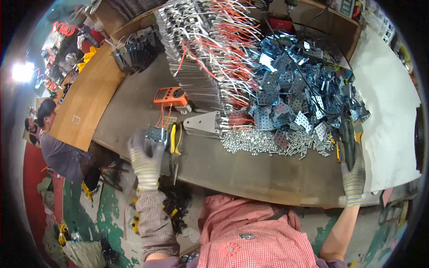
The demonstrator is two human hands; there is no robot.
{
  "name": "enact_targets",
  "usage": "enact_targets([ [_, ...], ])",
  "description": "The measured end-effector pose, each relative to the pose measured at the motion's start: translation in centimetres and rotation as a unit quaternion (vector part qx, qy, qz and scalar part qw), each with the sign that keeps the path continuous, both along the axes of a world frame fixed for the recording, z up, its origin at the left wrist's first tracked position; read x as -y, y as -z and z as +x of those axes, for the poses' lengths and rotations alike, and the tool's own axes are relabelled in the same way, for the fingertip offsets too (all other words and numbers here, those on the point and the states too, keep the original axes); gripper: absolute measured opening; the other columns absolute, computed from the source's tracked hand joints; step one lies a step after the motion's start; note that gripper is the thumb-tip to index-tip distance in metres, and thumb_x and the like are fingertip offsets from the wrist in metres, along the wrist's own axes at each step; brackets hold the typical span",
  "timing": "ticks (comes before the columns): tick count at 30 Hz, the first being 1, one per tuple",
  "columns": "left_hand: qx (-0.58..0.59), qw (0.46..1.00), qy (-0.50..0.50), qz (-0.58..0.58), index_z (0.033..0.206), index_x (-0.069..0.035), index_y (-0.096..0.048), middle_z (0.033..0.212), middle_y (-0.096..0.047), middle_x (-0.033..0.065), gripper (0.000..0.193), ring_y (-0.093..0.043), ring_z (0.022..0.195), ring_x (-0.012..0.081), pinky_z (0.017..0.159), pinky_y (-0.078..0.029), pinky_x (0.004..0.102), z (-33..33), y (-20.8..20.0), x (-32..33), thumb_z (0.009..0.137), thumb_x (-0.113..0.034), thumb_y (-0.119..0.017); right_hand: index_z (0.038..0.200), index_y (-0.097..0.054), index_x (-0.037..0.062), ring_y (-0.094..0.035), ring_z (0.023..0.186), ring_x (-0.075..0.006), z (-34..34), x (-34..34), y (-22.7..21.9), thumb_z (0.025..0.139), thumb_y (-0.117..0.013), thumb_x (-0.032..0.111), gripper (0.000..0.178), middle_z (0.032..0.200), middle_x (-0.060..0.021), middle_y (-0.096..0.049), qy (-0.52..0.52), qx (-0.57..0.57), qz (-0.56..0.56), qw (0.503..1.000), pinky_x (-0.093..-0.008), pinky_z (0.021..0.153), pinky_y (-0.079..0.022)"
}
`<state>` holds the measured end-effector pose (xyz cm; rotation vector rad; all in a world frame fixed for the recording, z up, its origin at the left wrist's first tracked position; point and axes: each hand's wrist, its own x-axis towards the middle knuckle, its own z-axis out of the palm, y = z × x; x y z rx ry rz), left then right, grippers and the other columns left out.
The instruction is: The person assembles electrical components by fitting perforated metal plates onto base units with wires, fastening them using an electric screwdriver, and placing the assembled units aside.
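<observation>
My left hand (145,163), in a striped knit glove, is at the table's front edge, smeared by motion. Just beyond its fingers lies a shiny bluish metal piece (157,134); whether they touch it I cannot tell. Yellow-handled pliers (175,145) rest to its right, jaws toward me. My right hand (354,172), gloved alike, is closed around a long dark power screwdriver (347,136) at the table's right side. A flat tapered metal plate (202,123) with red wires lies between the hands. An orange multimeter (170,96) sits behind the pliers.
A tall stack of wired metal parts (214,53) fills the back middle. Perforated bluish metal plates (290,85) are heaped beside it. Small nuts (248,142) and screws (308,144) lie in front. A white panel (386,116) borders the right; a person (62,138) is at far left.
</observation>
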<state>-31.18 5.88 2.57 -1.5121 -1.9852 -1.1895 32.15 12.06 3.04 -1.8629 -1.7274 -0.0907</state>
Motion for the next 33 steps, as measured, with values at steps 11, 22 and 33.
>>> enact_targets([
  [11,-0.140,0.919,0.256,-0.264,0.149,-0.010,-0.057,0.144,-0.058,0.0225,0.073,-0.055,0.133,0.0417,0.115,-0.046,0.0504,8.5,-4.0,-9.2,0.080,-0.003,-0.076,0.141,-0.062,0.0093,-0.065,0.112,-0.0408,-7.9,-0.4,-6.2,0.085,-0.080,0.017,0.059,0.122,-0.0211,-0.065,-0.139,0.095,0.120,0.978,-0.0496,0.095,-0.054],
  [22,0.666,0.624,0.377,-0.159,0.141,-0.016,-0.054,0.108,-0.065,0.0078,0.063,-0.067,0.084,0.0198,0.074,-0.063,0.0398,23.0,-4.1,1.4,0.091,-0.042,-0.083,0.125,-0.069,0.0077,-0.072,0.092,-0.0359,-19.0,-13.1,-5.3,0.084,-0.081,0.014,0.043,0.100,-0.0167,-0.073,-0.171,0.027,-0.001,0.985,-0.0461,0.086,-0.059],
  [33,0.851,0.277,0.393,-0.213,0.161,-0.006,-0.038,0.149,-0.056,0.0232,0.118,-0.067,0.121,0.0414,0.095,-0.060,0.0580,23.6,-0.1,2.1,0.085,-0.095,-0.048,0.108,-0.068,0.0069,-0.070,0.099,-0.0342,-12.4,0.4,-4.5,0.079,-0.082,0.007,0.032,0.105,-0.0144,-0.069,-0.351,0.101,0.057,0.929,-0.0450,0.087,-0.057],
])
